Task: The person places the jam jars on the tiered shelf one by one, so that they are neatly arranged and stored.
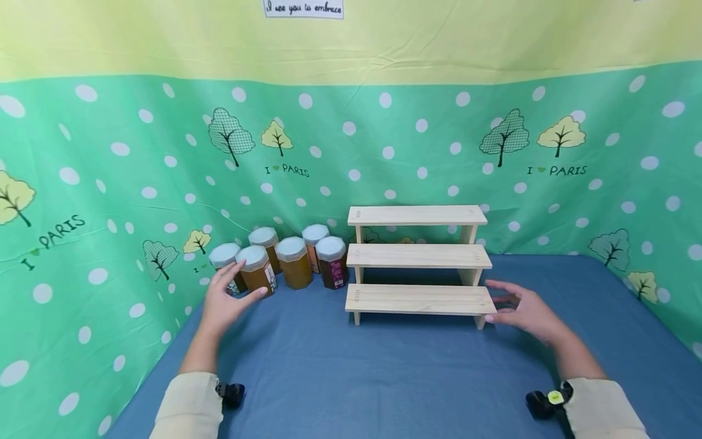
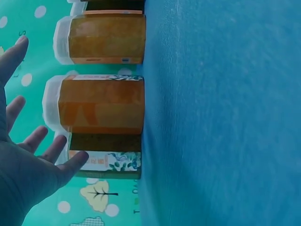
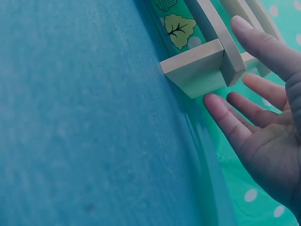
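My left hand (image 1: 226,300) reaches toward an amber jar (image 1: 256,271) with a pale lid, fingers spread. In the left wrist view the fingers stand apart from that jar (image 2: 101,104), and a second jar (image 2: 106,157) with a leafy label sits beside it. On the other side, my right hand (image 1: 525,310) hovers at the right end of a three-step wooden shelf (image 1: 419,299). Its fingers are loosely bent and hold nothing; the right wrist view shows them just off the shelf's end (image 3: 200,70).
Several more jars stand in a cluster left of the shelf, among them a dark one (image 1: 333,265) with a purple label. A blue cloth (image 1: 384,378) covers the table. Behind hangs a green dotted curtain (image 1: 395,146) with printed trees.
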Tool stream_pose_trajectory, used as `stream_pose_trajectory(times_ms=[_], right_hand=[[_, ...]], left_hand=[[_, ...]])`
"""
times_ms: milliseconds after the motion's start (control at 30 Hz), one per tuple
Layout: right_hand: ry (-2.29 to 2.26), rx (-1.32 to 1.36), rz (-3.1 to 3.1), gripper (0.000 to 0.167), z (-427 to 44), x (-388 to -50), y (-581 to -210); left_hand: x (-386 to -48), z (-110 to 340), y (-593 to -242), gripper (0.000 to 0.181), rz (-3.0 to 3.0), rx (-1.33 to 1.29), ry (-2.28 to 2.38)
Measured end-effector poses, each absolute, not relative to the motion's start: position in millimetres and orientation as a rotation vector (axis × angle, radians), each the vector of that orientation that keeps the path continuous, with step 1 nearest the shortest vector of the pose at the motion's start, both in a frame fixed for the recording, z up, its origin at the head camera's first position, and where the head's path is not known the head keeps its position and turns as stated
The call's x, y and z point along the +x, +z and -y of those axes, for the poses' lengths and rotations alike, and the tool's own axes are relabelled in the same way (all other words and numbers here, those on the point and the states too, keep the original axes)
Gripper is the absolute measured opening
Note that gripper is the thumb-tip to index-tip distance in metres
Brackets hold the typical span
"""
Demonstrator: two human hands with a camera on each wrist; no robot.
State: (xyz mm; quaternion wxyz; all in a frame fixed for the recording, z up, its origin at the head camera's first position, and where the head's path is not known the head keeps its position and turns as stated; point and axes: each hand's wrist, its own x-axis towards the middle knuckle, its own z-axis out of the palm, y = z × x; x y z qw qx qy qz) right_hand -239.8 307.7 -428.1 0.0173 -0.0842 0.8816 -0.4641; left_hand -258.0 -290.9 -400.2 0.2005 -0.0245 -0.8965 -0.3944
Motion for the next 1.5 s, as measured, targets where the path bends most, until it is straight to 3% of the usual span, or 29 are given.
stream_pose_trajectory(times_ms=[1267,1500], right_hand=[[-1.657,-0.197,-2.585,0.083,-300.0,-242.9,-435.0],[-1.665,-0.203,-2.586,0.082,-301.8,-244.2,-436.2]], left_hand=[[-304.0,276.2,-406.4,0.091,2.273,0.250,-1.215],[-310.0,272.4,-410.5,0.076,2.217,0.277,-1.183]])
